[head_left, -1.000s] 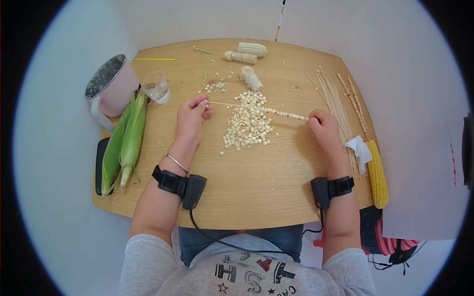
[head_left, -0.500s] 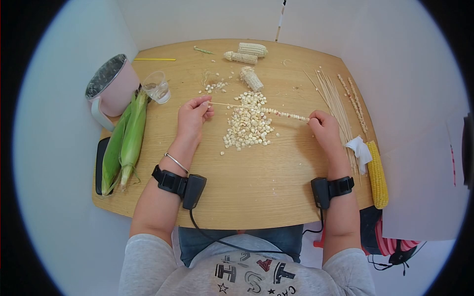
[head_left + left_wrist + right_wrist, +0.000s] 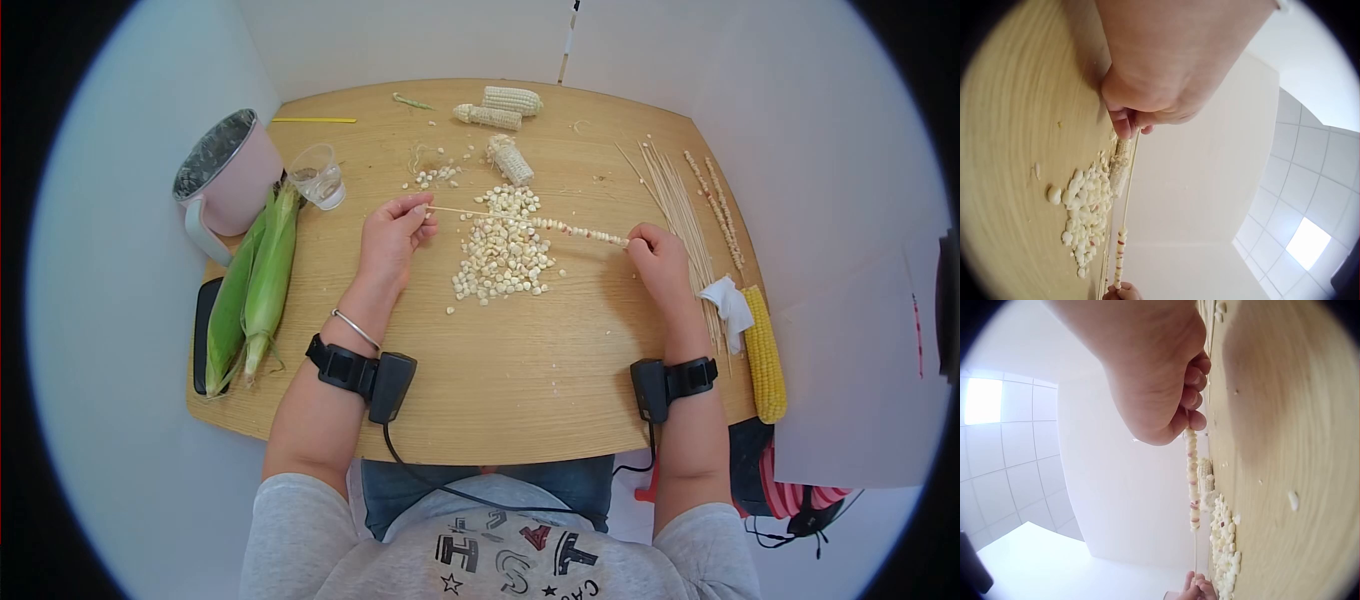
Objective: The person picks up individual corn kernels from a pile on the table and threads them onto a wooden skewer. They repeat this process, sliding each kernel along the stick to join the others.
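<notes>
A thin skewer [image 3: 455, 209] spans the two hands above a pile of pale corn kernels [image 3: 505, 260]. Kernels, some with reddish marks, are threaded along its right part [image 3: 580, 231]; the left part is bare. The left hand [image 3: 390, 240] pinches the bare end between thumb and fingers. At the other end, the right hand [image 3: 660, 265] grips the skewer beside the last kernels, its fingers curled. In the right wrist view the threaded kernels [image 3: 1192, 481] run from the right hand's fingertips [image 3: 1196, 419]. The left wrist view shows the left hand [image 3: 1154, 75] holding the bare end.
Stripped cobs [image 3: 511, 160] lie behind the pile. Bare skewers [image 3: 680, 215], two threaded skewers [image 3: 722, 210], a white tissue [image 3: 728, 305] and a yellow cob [image 3: 764, 360] lie right. A pink pot [image 3: 235, 180], a clear cup [image 3: 318, 180] and husked corn [image 3: 268, 285] are at left.
The left hand has moved slightly to the right along with the skewer. The right hand has shifted very slightly to the right; both keep their hold.
</notes>
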The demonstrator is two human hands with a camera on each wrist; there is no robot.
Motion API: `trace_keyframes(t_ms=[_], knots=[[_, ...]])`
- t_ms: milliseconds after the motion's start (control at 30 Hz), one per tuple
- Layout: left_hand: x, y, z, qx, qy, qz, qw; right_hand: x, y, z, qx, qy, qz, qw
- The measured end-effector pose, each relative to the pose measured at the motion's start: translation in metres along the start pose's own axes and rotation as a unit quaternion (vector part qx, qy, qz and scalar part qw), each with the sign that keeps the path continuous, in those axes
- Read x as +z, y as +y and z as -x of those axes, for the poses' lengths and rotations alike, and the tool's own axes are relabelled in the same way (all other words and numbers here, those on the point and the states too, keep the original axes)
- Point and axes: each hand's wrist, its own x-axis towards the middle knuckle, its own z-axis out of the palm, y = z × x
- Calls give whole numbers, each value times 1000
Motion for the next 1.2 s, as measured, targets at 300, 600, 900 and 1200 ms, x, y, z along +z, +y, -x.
trace_keyframes(t_ms=[300,600,900,1200], knots=[[3,4,2,-31,-10,52,998,0,3,-1,2,-1,-10,1000],[4,3,3,-20,-13,23,999,-1,1,0,0,-1,2,1000],[7,4,4,-20,-21,-13,1000,-1,-1,0,-1,-7,0,1000],[0,6,-2,-77,-50,190,977,1,0,0,-7,-19,-33,999]])
